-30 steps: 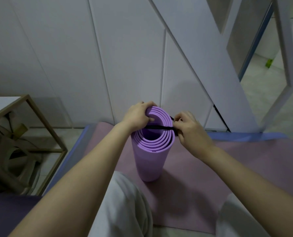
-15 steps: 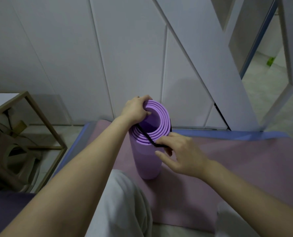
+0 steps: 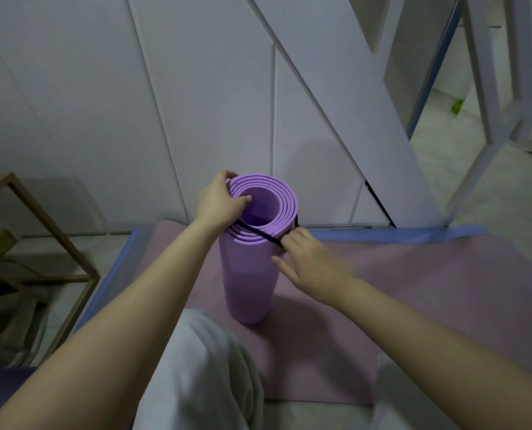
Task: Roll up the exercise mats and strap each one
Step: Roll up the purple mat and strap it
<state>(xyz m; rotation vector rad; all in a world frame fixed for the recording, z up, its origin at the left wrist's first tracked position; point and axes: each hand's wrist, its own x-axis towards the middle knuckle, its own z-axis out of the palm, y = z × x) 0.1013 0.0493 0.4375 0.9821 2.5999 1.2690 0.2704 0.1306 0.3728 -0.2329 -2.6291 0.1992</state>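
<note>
rolled mat (image 3: 248, 274) kept upright, rim clamped by left hand (image 3: 216, 203) for steadiness | strap (image 3: 258, 232) pinched by right hand (image 3: 311, 262) fingers, likely for looping

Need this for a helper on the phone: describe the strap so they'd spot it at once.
Before the white wall lies a pink mat. A purple rolled mat stands upright on it, the left hand gripping its top rim. The strap is the thin black band across that open top, running to the right hand, the only black thing on the roll.
</note>
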